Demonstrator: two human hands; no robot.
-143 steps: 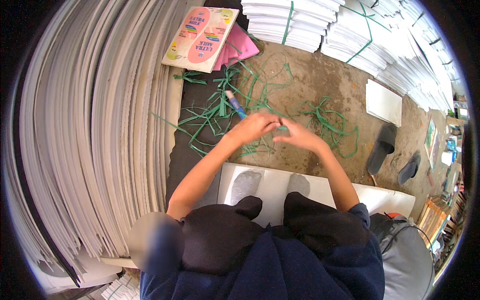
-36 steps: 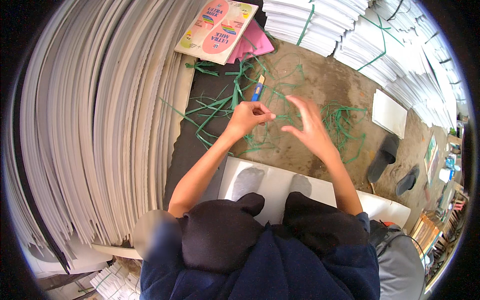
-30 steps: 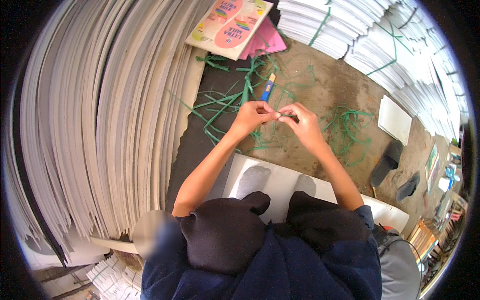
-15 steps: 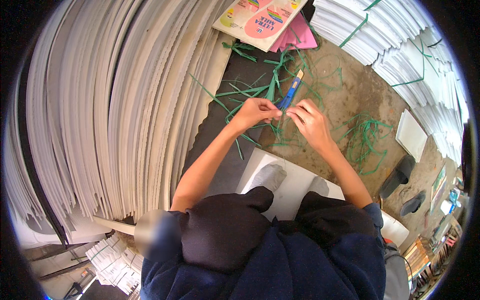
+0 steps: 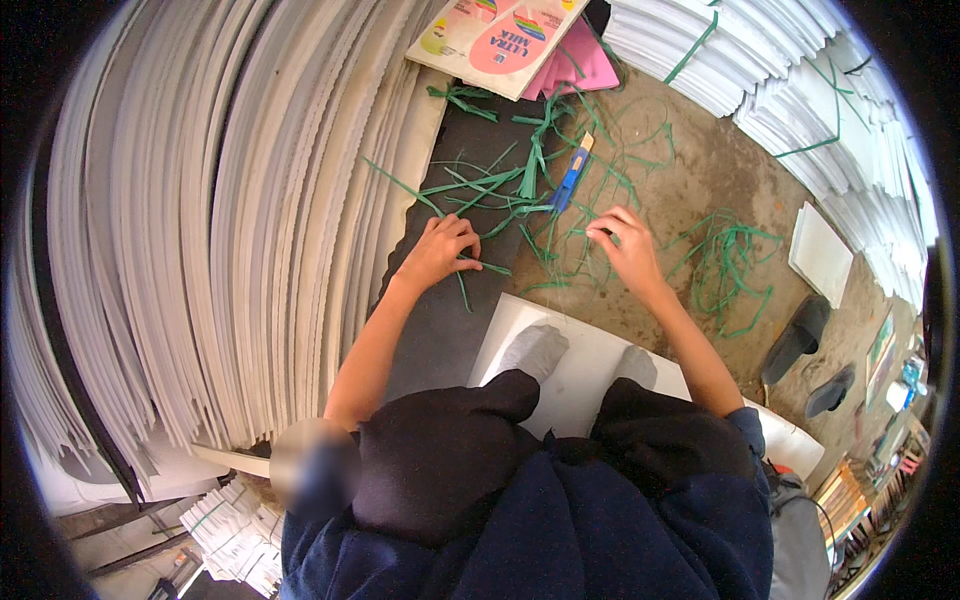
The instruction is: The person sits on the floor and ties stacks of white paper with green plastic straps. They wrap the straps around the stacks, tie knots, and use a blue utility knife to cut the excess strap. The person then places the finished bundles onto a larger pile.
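Observation:
My left hand [image 5: 438, 252] is bent over green plastic strips [image 5: 490, 188] on a dark mat, its thumb and fingers curled but apart; the strips beneath it are partly hidden. My right hand [image 5: 630, 255] pinches with thumb and forefinger, and a thin green strand [image 5: 578, 231] runs to its fingertips. Between and beyond my hands lies a blue box cutter [image 5: 571, 180], tan at its far end. A knotted green strip bundle [image 5: 533, 160] lies just left of it.
Tall paper stacks [image 5: 290, 200] stand at the left; tied white stacks [image 5: 690, 50] are at the far right. A printed carton sheet [image 5: 500, 45] lies on pink sheets [image 5: 585, 65]. A green strand tangle [image 5: 735, 265] and dark slippers [image 5: 797, 340] are on the floor. My feet rest on a white board [image 5: 500, 325].
My hands were pinching close together near the box cutter. The left has moved left and nearer, over the strips on the mat. The right has stayed near its place.

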